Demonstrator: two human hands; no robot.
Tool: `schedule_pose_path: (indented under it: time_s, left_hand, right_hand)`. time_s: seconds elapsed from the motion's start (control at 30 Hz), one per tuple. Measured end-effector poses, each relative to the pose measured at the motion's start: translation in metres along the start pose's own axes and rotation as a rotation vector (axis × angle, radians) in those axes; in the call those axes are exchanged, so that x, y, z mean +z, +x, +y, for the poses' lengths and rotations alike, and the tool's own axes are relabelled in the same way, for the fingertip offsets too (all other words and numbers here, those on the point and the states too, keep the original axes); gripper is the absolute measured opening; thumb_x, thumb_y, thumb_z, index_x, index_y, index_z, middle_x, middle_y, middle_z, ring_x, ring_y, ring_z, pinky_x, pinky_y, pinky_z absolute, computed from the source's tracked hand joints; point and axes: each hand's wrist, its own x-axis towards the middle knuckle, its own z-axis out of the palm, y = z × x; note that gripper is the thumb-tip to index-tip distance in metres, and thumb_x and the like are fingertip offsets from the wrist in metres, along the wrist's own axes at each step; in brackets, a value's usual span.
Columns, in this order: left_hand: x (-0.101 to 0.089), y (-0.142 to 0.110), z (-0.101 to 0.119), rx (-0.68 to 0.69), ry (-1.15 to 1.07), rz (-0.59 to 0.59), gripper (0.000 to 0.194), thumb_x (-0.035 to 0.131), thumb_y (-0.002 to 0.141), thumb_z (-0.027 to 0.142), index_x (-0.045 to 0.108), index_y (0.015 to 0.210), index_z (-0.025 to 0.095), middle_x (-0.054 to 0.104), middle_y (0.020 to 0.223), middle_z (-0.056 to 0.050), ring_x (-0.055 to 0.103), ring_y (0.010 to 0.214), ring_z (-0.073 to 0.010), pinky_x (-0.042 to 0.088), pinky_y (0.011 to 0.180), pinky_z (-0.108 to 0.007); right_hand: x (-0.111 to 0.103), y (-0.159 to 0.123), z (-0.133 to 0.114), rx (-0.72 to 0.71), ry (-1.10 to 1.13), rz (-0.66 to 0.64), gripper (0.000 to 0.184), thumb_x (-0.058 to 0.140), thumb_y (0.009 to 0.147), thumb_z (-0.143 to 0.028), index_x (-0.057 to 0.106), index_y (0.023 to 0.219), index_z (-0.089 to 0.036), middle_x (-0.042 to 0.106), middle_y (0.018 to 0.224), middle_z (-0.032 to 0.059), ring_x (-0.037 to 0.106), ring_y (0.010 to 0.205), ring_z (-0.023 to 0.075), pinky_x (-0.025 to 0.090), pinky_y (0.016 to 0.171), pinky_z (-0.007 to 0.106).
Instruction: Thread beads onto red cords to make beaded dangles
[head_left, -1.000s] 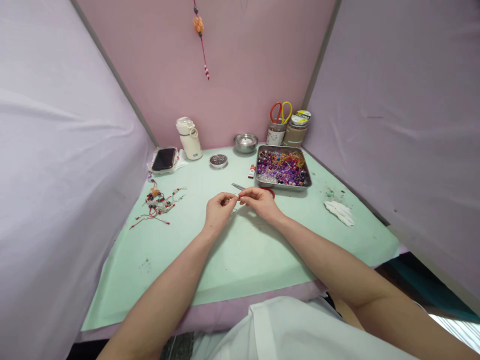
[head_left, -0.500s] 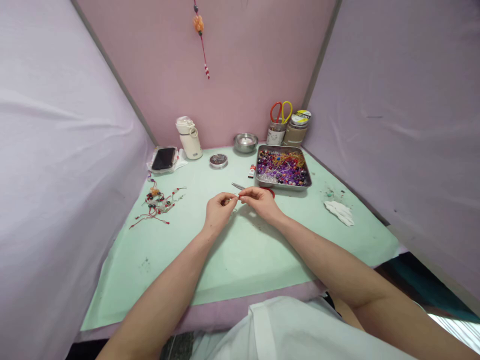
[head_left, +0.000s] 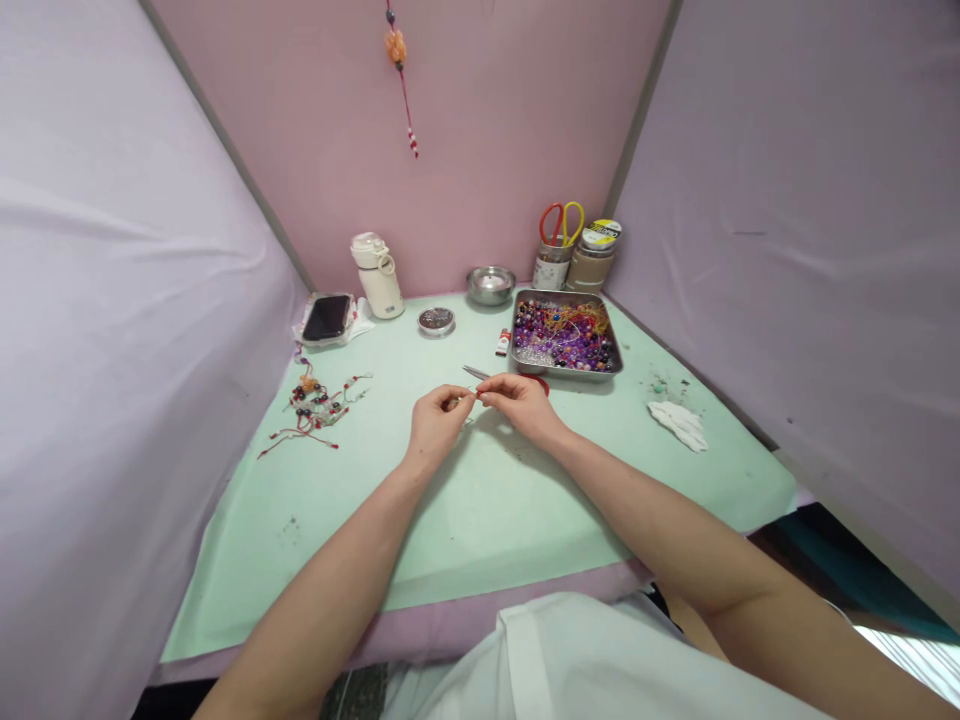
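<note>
My left hand [head_left: 439,422] and my right hand [head_left: 525,405] meet fingertip to fingertip over the middle of the green-covered table. A small red bead [head_left: 480,394] shows between the fingertips, at the right hand's pinch. The left fingers are pinched as well; a thin pale thread [head_left: 470,420] shows just below them, but most of what they hold is hidden. Scissors [head_left: 475,372] lie right behind the right hand, blades pointing left, with part of the red handle visible past the knuckles.
A metal tray [head_left: 567,374] of beads stands at back right, a white-and-red packet [head_left: 503,342] beside it. Behind are a steel bowl [head_left: 491,287], round tin [head_left: 436,321], bottle [head_left: 378,278] and phone [head_left: 327,317]. Beaded cords [head_left: 315,408] lie left, a white cloth [head_left: 679,425] right.
</note>
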Motion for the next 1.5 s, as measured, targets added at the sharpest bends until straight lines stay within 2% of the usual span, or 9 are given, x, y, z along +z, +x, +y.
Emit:
schedule_pose_path:
  time_s: [0.57,1.0,1.23,1.37,1.5]
  left_hand:
    - [0.0006,-0.0002,0.0016,-0.022,0.02,-0.01,0.023,0.062,0.069,0.036,0.067,0.073,0.015,0.044,0.05,0.005,0.036,0.049,-0.0088,0.03,0.05,-0.023]
    - [0.0004,0.0002,-0.0003,-0.014,0.011,-0.012,0.024,0.063,0.069,0.038,0.067,0.072,0.015,0.047,0.051,0.004,0.038,0.05,-0.009,0.031,0.051,-0.023]
    - [-0.0001,0.0003,-0.0014,-0.022,-0.002,-0.039,0.025,0.063,0.069,0.04,0.067,0.073,0.015,0.054,0.056,0.002,0.042,0.052,-0.0099,0.034,0.053,-0.024]
    - [0.0,0.0001,-0.001,-0.025,-0.008,-0.056,0.028,0.061,0.072,0.041,0.066,0.081,0.015,0.053,0.057,0.002,0.042,0.051,-0.0101,0.033,0.051,-0.024]
    - [0.0,0.0006,-0.0019,0.009,-0.019,-0.051,0.024,0.057,0.076,0.039,0.063,0.083,0.016,0.057,0.066,0.001,0.046,0.057,-0.0105,0.036,0.054,-0.023]
  right_hand:
    - [-0.0009,0.0001,-0.0002,-0.021,-0.042,-0.002,0.014,0.07,0.068,-0.028,0.07,0.079,-0.019,0.069,0.078,0.0019,0.061,0.074,0.015,0.046,0.076,0.031]
    - [-0.0023,0.0017,0.0045,-0.038,-0.092,-0.014,0.019,0.069,0.068,-0.032,0.069,0.08,-0.018,0.068,0.079,0.0027,0.061,0.073,0.0159,0.046,0.073,0.031]
    - [-0.0024,0.0017,0.0037,-0.048,-0.114,-0.008,0.016,0.069,0.068,-0.03,0.069,0.079,-0.018,0.069,0.078,0.0029,0.06,0.072,0.0157,0.046,0.072,0.031]
    - [-0.0022,0.0015,0.0031,-0.051,-0.107,0.013,0.017,0.069,0.069,-0.031,0.069,0.08,-0.018,0.069,0.079,0.0028,0.059,0.072,0.0149,0.046,0.072,0.03]
    - [-0.002,0.0015,0.0032,-0.039,-0.113,0.029,0.017,0.068,0.069,-0.031,0.069,0.081,-0.018,0.068,0.08,0.0027,0.059,0.072,0.0144,0.045,0.071,0.029]
